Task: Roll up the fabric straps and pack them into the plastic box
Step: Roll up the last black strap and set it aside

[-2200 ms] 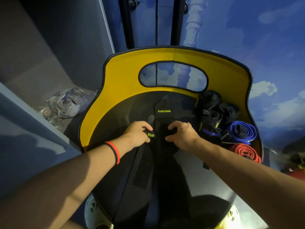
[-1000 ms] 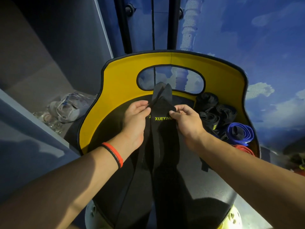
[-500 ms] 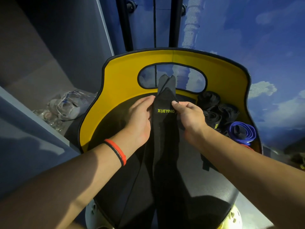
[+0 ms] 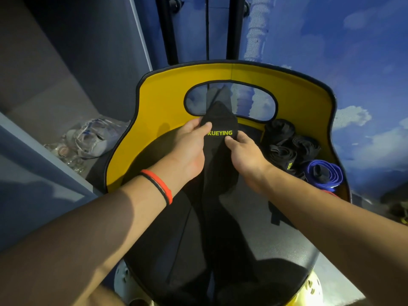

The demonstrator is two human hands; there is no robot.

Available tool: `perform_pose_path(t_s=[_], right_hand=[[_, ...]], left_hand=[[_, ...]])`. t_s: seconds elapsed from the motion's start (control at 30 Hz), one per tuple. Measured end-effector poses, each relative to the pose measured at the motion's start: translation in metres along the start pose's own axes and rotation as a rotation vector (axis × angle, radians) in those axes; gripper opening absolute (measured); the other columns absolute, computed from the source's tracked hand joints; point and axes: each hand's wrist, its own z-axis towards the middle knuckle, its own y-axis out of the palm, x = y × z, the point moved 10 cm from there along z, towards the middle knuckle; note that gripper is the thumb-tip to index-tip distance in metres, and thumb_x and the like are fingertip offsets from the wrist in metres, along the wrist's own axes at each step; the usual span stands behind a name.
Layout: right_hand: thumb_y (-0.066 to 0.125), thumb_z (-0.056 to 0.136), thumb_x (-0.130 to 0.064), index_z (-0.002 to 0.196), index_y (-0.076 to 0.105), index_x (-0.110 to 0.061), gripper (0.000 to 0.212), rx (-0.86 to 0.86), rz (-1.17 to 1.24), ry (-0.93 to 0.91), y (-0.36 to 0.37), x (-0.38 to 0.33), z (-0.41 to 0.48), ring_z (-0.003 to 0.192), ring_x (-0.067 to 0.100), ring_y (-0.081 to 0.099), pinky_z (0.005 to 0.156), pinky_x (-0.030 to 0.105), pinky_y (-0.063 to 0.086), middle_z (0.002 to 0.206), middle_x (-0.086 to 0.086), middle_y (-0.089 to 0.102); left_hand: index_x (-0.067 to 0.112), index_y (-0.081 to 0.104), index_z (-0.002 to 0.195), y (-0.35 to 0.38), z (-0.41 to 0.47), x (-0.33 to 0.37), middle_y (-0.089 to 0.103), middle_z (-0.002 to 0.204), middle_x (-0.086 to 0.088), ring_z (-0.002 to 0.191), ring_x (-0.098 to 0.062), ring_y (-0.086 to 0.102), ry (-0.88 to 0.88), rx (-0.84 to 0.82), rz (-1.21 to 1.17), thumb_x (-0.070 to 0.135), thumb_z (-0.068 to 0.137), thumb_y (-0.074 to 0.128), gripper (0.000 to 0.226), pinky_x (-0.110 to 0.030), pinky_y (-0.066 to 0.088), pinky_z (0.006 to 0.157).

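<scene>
Seen from the head camera, a person is holding a long black fabric strap [image 4: 217, 173] over the dark seat of a yellow-backed chair [image 4: 163, 100]. The left hand [image 4: 187, 151] is pinching the strap's left edge between thumb and curled fingers, just beside the yellow-green lettering "XUEYING". The right hand [image 4: 247, 155] is gripping the right edge, with its thumb pressing on the front just below the lettering and its fingers curling out of sight behind the cloth. The strap's pointed top end is reaching up in front of the oval opening in the chair back, and its length is trailing down the middle of the seat towards the viewer. An orange and black wristband [image 4: 160, 187] is sitting on the left wrist. On the right of the seat, against the backrest, several rolled black straps [image 4: 287, 149] are lying together, with a rolled blue strap [image 4: 323, 175] just beside them. A clear plastic bag [image 4: 92, 138] is lying on a shelf to the left
</scene>
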Motion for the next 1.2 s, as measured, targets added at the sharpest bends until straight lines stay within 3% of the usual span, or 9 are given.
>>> perform_pose_path(t_s=[0.13, 0.23, 0.33, 0.47, 0.67, 0.73, 0.97, 1.07, 1.2], right_hand=[[0.049, 0.107, -0.022, 0.119, 0.066, -0.018, 0.022, 0.026, -0.002, 0.024, -0.013, 0.004, 0.001, 0.100, 0.012, 0.069, 0.073, 0.020, 0.050, 0.110, -0.002, 0.073], [0.053, 0.106, -0.020, 0.119, 0.069, -0.015, 0.021, 0.018, 0.034, 0.015, -0.018, 0.000, 0.002, 0.101, 0.015, 0.071, 0.079, 0.020, 0.054, 0.109, 0.001, 0.075], [0.066, 0.098, -0.026, 0.122, 0.062, -0.018, 0.025, 0.097, -0.121, -0.034, -0.028, -0.004, 0.004, 0.102, 0.015, 0.067, 0.088, 0.030, 0.055, 0.105, -0.006, 0.068], [0.076, 0.086, -0.042, 0.111, 0.057, -0.030, 0.033, 0.330, -0.508, -0.409, -0.039, -0.046, -0.008, 0.093, 0.013, 0.057, 0.089, 0.045, 0.046, 0.099, -0.010, 0.053], [0.068, 0.079, -0.062, 0.102, 0.066, -0.027, 0.041, 0.278, -0.450, -0.543, -0.027, -0.065, -0.022, 0.083, 0.006, 0.059, 0.079, 0.038, 0.052, 0.094, -0.011, 0.061], [0.065, 0.086, -0.054, 0.101, 0.071, -0.026, 0.032, 0.282, -0.480, -0.565, -0.029, -0.068, -0.022, 0.083, 0.007, 0.062, 0.077, 0.039, 0.054, 0.091, -0.011, 0.066], [0.059, 0.102, -0.026, 0.099, 0.079, -0.020, 0.021, 0.161, -0.040, -0.350, -0.035, -0.045, -0.005, 0.094, 0.023, 0.073, 0.090, 0.053, 0.057, 0.092, -0.001, 0.078], [0.058, 0.103, -0.022, 0.102, 0.079, -0.013, 0.022, 0.051, 0.204, -0.245, -0.027, -0.041, -0.004, 0.103, 0.033, 0.072, 0.095, 0.058, 0.054, 0.101, 0.010, 0.078], [0.057, 0.104, -0.026, 0.106, 0.077, -0.008, 0.027, 0.059, 0.220, -0.178, -0.029, -0.036, -0.001, 0.099, 0.033, 0.073, 0.093, 0.056, 0.056, 0.101, 0.014, 0.077]], left_hand=[[0.016, 0.068, 0.122, 0.003, 0.008, 0.021, 0.076, 0.113, -0.003, 0.097, -0.014, 0.071, 0.056, -0.029, 0.417, 0.018, 0.096, 0.070, 0.027, -0.021, 0.051, 0.068], [0.014, 0.068, 0.129, -0.002, 0.013, 0.028, 0.074, 0.118, -0.001, 0.103, -0.015, 0.071, 0.074, -0.060, 0.591, 0.027, 0.088, 0.080, 0.045, -0.020, 0.051, 0.066], [0.010, 0.069, 0.128, -0.008, 0.008, 0.033, 0.074, 0.116, -0.003, 0.105, -0.017, 0.071, 0.097, 0.009, 0.531, 0.020, 0.088, 0.080, 0.042, -0.020, 0.055, 0.070], [0.010, 0.070, 0.122, -0.008, -0.005, 0.040, 0.075, 0.106, -0.004, 0.093, -0.013, 0.072, 0.079, 0.104, 0.320, 0.014, 0.086, 0.081, 0.037, -0.020, 0.057, 0.071], [0.016, 0.075, 0.105, 0.015, -0.022, 0.036, 0.079, 0.097, -0.005, 0.091, -0.019, 0.076, 0.061, 0.022, 0.273, 0.012, 0.085, 0.081, 0.022, -0.029, 0.062, 0.075], [0.021, 0.074, 0.103, 0.023, -0.028, 0.037, 0.079, 0.097, -0.002, 0.092, -0.015, 0.076, 0.071, -0.043, 0.271, 0.014, 0.088, 0.079, 0.017, -0.028, 0.062, 0.079], [0.022, 0.072, 0.123, 0.010, -0.024, 0.053, 0.072, 0.116, 0.007, 0.110, -0.008, 0.065, 0.213, 0.044, 0.433, 0.025, 0.093, 0.074, 0.030, -0.028, 0.052, 0.097], [0.022, 0.066, 0.133, 0.005, -0.013, 0.051, 0.070, 0.126, 0.007, 0.119, -0.013, 0.063, 0.158, 0.002, 0.478, 0.029, 0.094, 0.073, 0.040, -0.028, 0.050, 0.092], [0.016, 0.069, 0.131, 0.003, -0.003, 0.063, 0.070, 0.128, 0.003, 0.116, -0.016, 0.066, 0.200, -0.037, 0.581, 0.026, 0.091, 0.077, 0.043, -0.031, 0.057, 0.091]])
